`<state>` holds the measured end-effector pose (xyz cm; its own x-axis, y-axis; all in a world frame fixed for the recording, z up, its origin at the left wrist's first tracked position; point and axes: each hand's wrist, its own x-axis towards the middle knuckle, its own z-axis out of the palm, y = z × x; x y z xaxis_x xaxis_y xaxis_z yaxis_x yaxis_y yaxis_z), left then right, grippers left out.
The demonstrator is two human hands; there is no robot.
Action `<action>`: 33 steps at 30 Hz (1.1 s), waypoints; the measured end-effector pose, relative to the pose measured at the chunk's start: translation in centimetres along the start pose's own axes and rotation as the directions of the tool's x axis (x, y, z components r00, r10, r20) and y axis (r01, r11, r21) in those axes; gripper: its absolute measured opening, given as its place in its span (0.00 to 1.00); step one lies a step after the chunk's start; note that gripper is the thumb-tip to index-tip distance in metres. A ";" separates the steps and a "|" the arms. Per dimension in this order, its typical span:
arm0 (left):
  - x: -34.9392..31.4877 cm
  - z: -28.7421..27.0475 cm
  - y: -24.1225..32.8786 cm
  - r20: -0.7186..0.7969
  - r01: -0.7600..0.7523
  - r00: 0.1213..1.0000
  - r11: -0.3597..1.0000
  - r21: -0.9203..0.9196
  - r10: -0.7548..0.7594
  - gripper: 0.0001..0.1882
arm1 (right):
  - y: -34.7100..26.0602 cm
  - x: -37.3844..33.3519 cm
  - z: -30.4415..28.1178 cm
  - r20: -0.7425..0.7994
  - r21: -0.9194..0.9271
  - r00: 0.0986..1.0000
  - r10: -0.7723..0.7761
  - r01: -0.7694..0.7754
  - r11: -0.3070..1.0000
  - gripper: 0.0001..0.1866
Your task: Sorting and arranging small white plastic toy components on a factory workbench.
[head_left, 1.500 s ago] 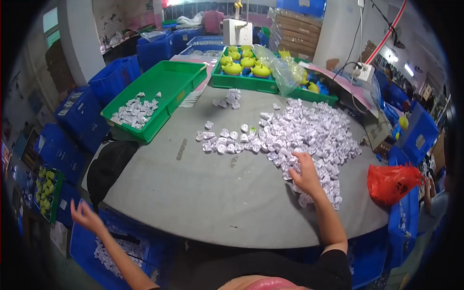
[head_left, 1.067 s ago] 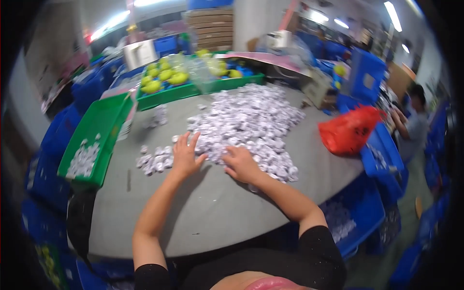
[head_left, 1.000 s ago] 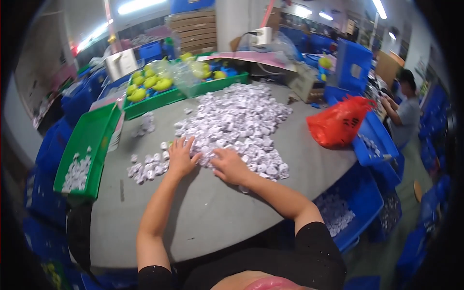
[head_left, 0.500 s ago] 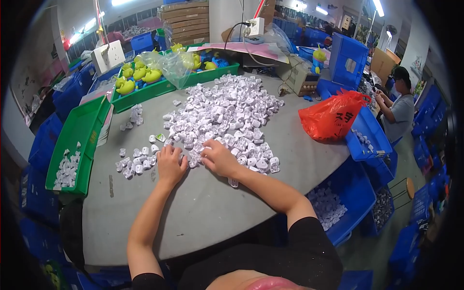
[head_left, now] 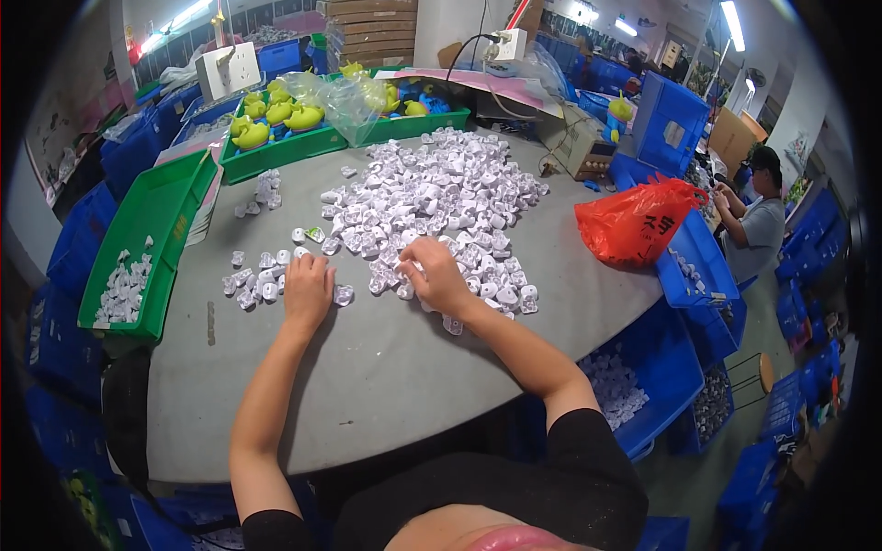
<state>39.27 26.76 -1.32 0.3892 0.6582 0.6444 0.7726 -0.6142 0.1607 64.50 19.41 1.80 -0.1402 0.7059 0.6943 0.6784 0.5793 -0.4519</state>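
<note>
A large heap of small white and clear plastic parts (head_left: 432, 188) covers the middle of the grey table (head_left: 367, 395). My left hand (head_left: 309, 292) rests at the right side of a small group of the same parts (head_left: 262, 278). Its fingers are bent down and close together, and what lies under them is hidden. One loose part (head_left: 343, 295) is beside its thumb side. At the heap's near edge, my right hand (head_left: 435, 275) has its fingers curved and its thumb apart from the forefinger, with no part visibly gripped.
A green tray (head_left: 188, 197) with white parts stands at the left. Green trays with yellow-green toy figures (head_left: 303, 117) line the back. At the right are a red plastic bag (head_left: 625, 225), a grey instrument box (head_left: 579, 142) and blue bins (head_left: 680, 367). A seated person (head_left: 763, 216) works farther right.
My hands have moved apart. The left one has shifted left from the heap to the small group, and a loose part now shows beside it. The right one stays by the heap.
</note>
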 end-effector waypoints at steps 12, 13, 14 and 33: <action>0.0 -1.8 -1.1 -0.012 0.076 0.997 0.984 -0.163 -0.079 0.07 | -9.2 -4.7 3.2 0.525 0.208 0.850 -0.036 -0.087 0.974 0.05; 0.1 -2.2 -0.9 -0.007 0.074 0.997 0.984 -0.164 -0.076 0.07 | -8.8 -5.0 3.5 0.517 0.220 0.855 -0.026 -0.103 0.970 0.05; 0.2 -2.5 -0.8 -0.027 0.085 0.995 0.976 -0.202 -0.093 0.07 | -8.3 -5.2 3.8 0.516 0.219 0.856 -0.020 -0.109 0.970 0.05; -0.7 -3.8 -2.5 0.195 0.155 0.975 0.956 -0.250 -0.107 0.15 | -7.4 -4.2 3.7 0.544 0.267 0.829 0.129 -0.317 0.910 0.07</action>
<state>35.20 26.18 0.70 0.3942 0.7925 0.4653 0.6735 -0.5936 0.4405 57.39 13.66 0.12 -0.4212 0.8818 0.2123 0.4690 0.4121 -0.7811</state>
